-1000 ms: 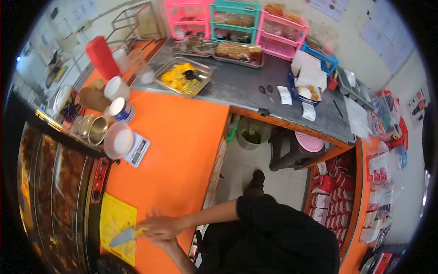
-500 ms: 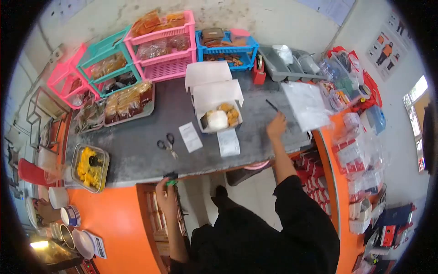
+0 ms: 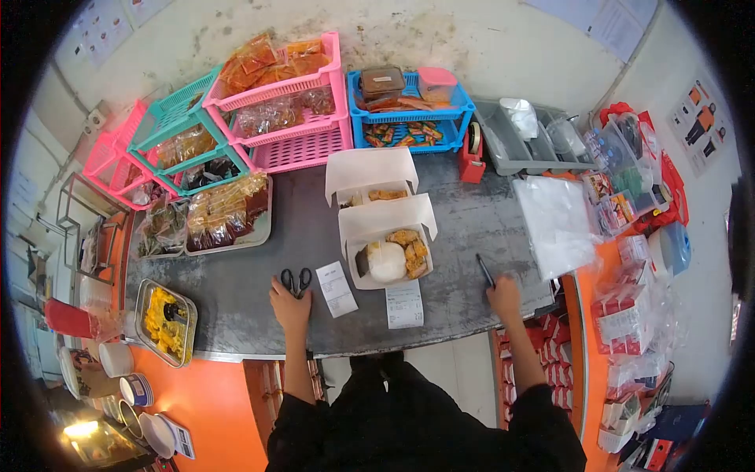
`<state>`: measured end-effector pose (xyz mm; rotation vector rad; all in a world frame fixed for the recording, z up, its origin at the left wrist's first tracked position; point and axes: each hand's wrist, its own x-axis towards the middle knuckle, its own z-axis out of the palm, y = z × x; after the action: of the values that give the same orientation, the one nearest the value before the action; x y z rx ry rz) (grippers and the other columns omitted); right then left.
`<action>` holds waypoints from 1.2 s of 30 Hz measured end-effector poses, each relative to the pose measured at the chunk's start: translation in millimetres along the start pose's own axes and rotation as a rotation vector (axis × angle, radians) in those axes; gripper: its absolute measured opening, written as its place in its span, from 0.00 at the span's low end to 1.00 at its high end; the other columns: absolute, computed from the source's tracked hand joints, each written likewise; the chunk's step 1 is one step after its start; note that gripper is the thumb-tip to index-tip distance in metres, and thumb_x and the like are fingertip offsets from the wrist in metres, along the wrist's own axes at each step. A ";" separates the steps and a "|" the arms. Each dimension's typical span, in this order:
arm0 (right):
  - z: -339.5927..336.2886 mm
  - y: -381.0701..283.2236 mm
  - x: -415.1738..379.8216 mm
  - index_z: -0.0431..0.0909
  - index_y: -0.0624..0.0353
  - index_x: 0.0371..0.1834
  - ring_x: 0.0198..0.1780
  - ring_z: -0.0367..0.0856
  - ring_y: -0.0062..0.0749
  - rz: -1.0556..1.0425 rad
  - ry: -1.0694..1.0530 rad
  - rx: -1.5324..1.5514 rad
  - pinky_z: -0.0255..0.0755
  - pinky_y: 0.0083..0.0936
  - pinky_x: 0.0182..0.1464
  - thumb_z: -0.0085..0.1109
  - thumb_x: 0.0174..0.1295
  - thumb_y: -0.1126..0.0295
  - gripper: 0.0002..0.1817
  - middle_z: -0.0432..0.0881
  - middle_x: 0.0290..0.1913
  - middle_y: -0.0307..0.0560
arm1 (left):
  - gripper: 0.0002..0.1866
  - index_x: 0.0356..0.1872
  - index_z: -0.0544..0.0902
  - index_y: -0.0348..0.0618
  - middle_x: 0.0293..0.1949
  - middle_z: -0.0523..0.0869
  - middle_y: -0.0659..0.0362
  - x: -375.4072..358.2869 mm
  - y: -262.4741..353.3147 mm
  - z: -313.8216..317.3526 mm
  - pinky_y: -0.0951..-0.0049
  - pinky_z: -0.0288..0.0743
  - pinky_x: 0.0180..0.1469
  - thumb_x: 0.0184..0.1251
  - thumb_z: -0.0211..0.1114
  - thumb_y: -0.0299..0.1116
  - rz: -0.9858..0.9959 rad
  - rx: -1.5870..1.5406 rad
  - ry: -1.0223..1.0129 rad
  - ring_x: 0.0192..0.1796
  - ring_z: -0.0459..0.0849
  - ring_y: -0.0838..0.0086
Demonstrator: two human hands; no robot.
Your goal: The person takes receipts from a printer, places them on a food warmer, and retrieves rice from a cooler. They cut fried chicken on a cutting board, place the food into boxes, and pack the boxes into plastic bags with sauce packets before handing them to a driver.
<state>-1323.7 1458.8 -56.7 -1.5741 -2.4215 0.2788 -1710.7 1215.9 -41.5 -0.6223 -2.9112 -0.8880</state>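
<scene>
My left hand (image 3: pixel 291 308) is over the blades of the black-handled scissors (image 3: pixel 296 281) on the dark counter, its fingers apart and the handles showing beyond them. The fingers of my right hand (image 3: pixel 504 297) are closed on the lower end of a dark pen (image 3: pixel 485 270), whose other end points away from me. Between my hands, an open white box (image 3: pixel 360 276) holds a white mound and brown fried pieces. Behind it stands another open white box (image 3: pixel 338 177) with food. Two printed slips, one left (image 3: pixel 336 289) and one right (image 3: pixel 404 306), lie in front.
Pink (image 3: pixel 295 161), green (image 3: pixel 169 126) and blue racks (image 3: pixel 409 114) of packets line the back. A red tape dispenser (image 3: pixel 472 161), grey tray (image 3: pixel 511 161) and plastic bags (image 3: pixel 554 224) are at right. Yellow food fills a container (image 3: pixel 189 342) at the left front.
My left hand has moved from the counter's front edge onto the scissors, and its green and black item no longer shows. My right hand has drawn nearer with the pen. The camera view has shifted.
</scene>
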 end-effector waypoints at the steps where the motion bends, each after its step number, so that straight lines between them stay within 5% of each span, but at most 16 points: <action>1: -0.5 -3.5 -15.0 0.72 0.67 0.22 0.31 0.76 0.57 -0.006 0.002 0.053 0.70 0.45 0.34 0.56 0.42 0.73 0.07 0.76 0.25 0.61 | 0.41 0.59 0.65 0.39 0.47 0.72 0.44 5.7 -0.8 4.2 0.58 0.68 0.52 0.41 0.73 0.39 -0.004 -0.002 -0.002 0.53 0.71 0.50; 3: 2.6 -6.3 -48.9 0.71 0.67 0.22 0.29 0.76 0.54 0.070 0.060 0.062 0.70 0.44 0.32 0.57 0.40 0.72 0.09 0.75 0.24 0.60 | 0.40 0.55 0.68 0.33 0.46 0.74 0.43 21.5 -6.1 20.2 0.58 0.68 0.53 0.39 0.74 0.41 0.064 0.039 0.109 0.52 0.71 0.50; 7: -31.8 -41.7 -101.5 0.69 0.65 0.23 0.23 0.77 0.44 0.126 0.047 0.088 0.70 0.37 0.24 0.60 0.48 0.67 0.13 0.74 0.20 0.54 | 0.39 0.53 0.72 0.33 0.47 0.73 0.43 55.4 -17.8 37.2 0.59 0.68 0.54 0.38 0.74 0.44 0.147 -0.005 -0.025 0.53 0.71 0.50; 9: -31.3 -69.5 -123.7 0.68 0.62 0.26 0.16 0.72 0.31 0.596 0.269 0.882 0.63 0.27 0.15 0.55 0.61 0.57 0.18 0.70 0.16 0.45 | 0.38 0.52 0.73 0.33 0.50 0.72 0.42 66.4 -9.1 33.7 0.59 0.66 0.55 0.38 0.75 0.44 0.174 -0.093 -0.186 0.54 0.70 0.50; 10: -34.7 -81.3 -132.4 0.69 0.60 0.30 0.14 0.71 0.24 0.682 0.251 0.923 0.58 0.19 0.11 0.37 0.66 0.44 0.27 0.71 0.17 0.41 | 0.38 0.52 0.73 0.33 0.50 0.72 0.42 68.3 -6.5 33.7 0.59 0.66 0.55 0.38 0.75 0.44 0.176 -0.095 -0.216 0.54 0.70 0.50; 13: 5.3 -48.3 -161.4 0.71 0.61 0.32 0.14 0.70 0.24 0.831 0.090 1.181 0.55 0.15 0.11 0.26 0.65 0.38 0.34 0.73 0.17 0.43 | 0.31 0.51 0.73 0.34 0.50 0.74 0.43 61.9 -1.4 17.4 0.59 0.66 0.54 0.44 0.72 0.39 0.306 -0.082 -0.186 0.53 0.71 0.51; 14: -17.5 -74.7 -154.5 0.73 0.60 0.35 0.18 0.70 0.21 0.759 -0.125 1.260 0.54 0.12 0.15 0.22 0.63 0.35 0.38 0.74 0.21 0.42 | 0.27 0.50 0.74 0.35 0.49 0.75 0.44 51.9 9.9 3.4 0.60 0.67 0.53 0.47 0.69 0.35 0.438 -0.068 -0.004 0.52 0.72 0.52; 15: -23.6 -99.6 -147.3 0.73 0.60 0.35 0.18 0.70 0.21 0.772 -0.118 1.253 0.54 0.12 0.15 0.22 0.63 0.35 0.38 0.74 0.21 0.42 | 0.23 0.48 0.75 0.35 0.48 0.76 0.46 41.2 20.0 -2.7 0.60 0.68 0.52 0.50 0.67 0.32 0.569 -0.060 0.183 0.51 0.73 0.53; 17: -25.4 -143.3 -130.5 0.74 0.59 0.37 0.22 0.67 0.19 0.767 0.140 1.319 0.53 0.13 0.19 0.34 0.65 0.42 0.30 0.72 0.24 0.40 | 0.20 0.47 0.75 0.38 0.49 0.76 0.50 9.3 24.0 -5.2 0.60 0.68 0.51 0.52 0.64 0.30 0.684 -0.134 -0.022 0.52 0.73 0.56; 19: -28.0 -170.0 -116.7 0.74 0.58 0.36 0.24 0.67 0.18 0.719 0.182 1.339 0.55 0.13 0.20 0.40 0.65 0.46 0.25 0.72 0.26 0.40 | 0.19 0.45 0.77 0.41 0.52 0.74 0.54 -25.4 27.7 16.5 0.58 0.67 0.51 0.50 0.66 0.33 0.821 -0.427 -0.604 0.54 0.72 0.60; 21: -21.5 -173.3 -114.7 0.73 0.58 0.36 0.25 0.67 0.18 0.606 0.171 1.478 0.60 0.17 0.25 0.50 0.63 0.53 0.17 0.74 0.28 0.38 | 0.18 0.44 0.79 0.44 0.51 0.74 0.58 -61.7 49.3 38.7 0.57 0.67 0.49 0.50 0.66 0.36 0.848 -0.457 -0.676 0.53 0.71 0.62; 26: 42.7 -196.6 -89.9 0.70 0.59 0.23 0.20 0.65 0.16 0.681 0.175 1.465 0.58 0.16 0.22 0.51 0.63 0.60 0.16 0.69 0.18 0.35 | 0.24 0.50 0.78 0.50 0.46 0.75 0.61 -82.9 60.5 47.2 0.63 0.66 0.46 0.48 0.67 0.43 0.814 -0.216 -0.536 0.48 0.72 0.65; 28: 56.8 -205.7 -72.9 0.69 0.60 0.18 0.19 0.65 0.16 0.440 0.140 1.391 0.58 0.17 0.21 0.54 0.62 0.67 0.16 0.69 0.17 0.34 | 0.31 0.56 0.75 0.57 0.47 0.74 0.63 -83.2 55.0 46.0 0.66 0.64 0.47 0.46 0.68 0.47 0.858 -0.122 -0.477 0.47 0.71 0.68; 32: 79.1 -193.5 -66.0 0.67 0.61 0.16 0.16 0.63 0.17 0.372 0.280 1.012 0.58 0.20 0.20 0.58 0.58 0.72 0.15 0.67 0.13 0.36 | 0.33 0.58 0.73 0.57 0.49 0.72 0.62 -85.0 54.0 46.7 0.64 0.63 0.48 0.45 0.68 0.50 0.820 -0.058 -0.480 0.49 0.69 0.66; 36: 80.3 -195.4 -62.8 0.64 0.60 0.15 0.17 0.58 0.11 0.189 0.288 0.948 0.53 0.16 0.19 0.58 0.56 0.75 0.15 0.63 0.12 0.32 | 0.36 0.59 0.72 0.58 0.51 0.70 0.60 -87.7 56.1 49.9 0.62 0.61 0.51 0.44 0.68 0.52 0.785 -0.039 -0.526 0.52 0.67 0.64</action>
<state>-1493.3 1320.5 -83.1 -1.2465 -1.5210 0.9779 -1604.5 1253.3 -66.5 -2.0587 -2.5758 -0.7298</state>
